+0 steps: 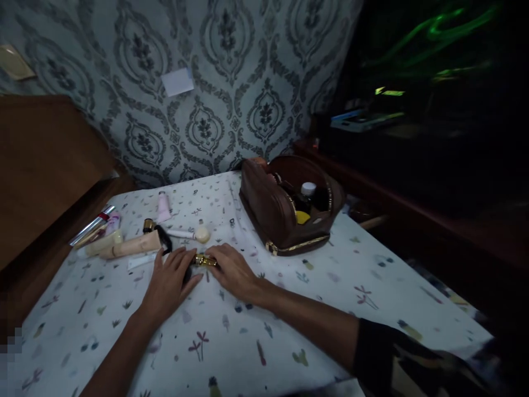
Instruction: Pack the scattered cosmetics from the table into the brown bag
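Observation:
A small shiny gold tube (204,260), perhaps a lipstick, lies between my hands just above the patterned tablecloth. My right hand (233,270) has its fingers closed around the tube's right end. At the other end, my left hand (171,278) curls its fingers over a dark part, mostly hidden beneath them. Left of it are a beige squeeze tube (134,245), a curved black item (164,238) and a gold-and-black cap (148,225). A white-handled makeup brush (182,234) with a pale round head (202,235) rests just beyond my fingers.
An unzipped brown toiletry bag (264,207) stands to the right, holding a white-capped bottle (308,190) and something yellow (303,218). A pink tube (163,207) and silver tubes (91,226) lie left. Patterned wallpaper (223,132) rises behind; a dark screen (413,66) is at right.

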{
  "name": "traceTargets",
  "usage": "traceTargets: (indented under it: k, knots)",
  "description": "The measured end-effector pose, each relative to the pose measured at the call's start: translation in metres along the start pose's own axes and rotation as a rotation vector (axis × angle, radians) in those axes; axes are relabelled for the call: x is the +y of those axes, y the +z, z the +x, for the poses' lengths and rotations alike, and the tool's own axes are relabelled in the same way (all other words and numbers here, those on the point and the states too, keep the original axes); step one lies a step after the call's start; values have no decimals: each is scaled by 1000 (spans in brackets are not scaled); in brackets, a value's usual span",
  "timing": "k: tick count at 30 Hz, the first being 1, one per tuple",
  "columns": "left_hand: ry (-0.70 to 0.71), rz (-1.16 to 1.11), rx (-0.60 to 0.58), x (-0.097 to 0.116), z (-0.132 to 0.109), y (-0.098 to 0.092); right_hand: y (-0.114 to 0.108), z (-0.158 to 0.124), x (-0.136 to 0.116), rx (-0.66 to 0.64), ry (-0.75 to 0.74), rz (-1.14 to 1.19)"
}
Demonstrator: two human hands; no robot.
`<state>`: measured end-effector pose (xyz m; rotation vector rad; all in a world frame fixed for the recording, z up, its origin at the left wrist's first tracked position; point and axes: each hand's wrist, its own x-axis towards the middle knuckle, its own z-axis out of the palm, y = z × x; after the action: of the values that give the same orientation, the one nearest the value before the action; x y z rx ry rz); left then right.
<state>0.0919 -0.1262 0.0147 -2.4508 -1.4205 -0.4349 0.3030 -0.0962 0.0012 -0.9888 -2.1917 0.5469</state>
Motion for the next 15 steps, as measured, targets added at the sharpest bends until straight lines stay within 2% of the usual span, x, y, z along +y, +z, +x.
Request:
traceTargets:
  k: [6,10,15]
  knots:
    - [54,205,58,13,6,-6,1,-2,0,23,-4,15]
    - [124,259,140,17,6,-12,2,-5,0,29,-19,32]
    - [249,66,187,19,1,-13,1,-5,2,138,-47,71]
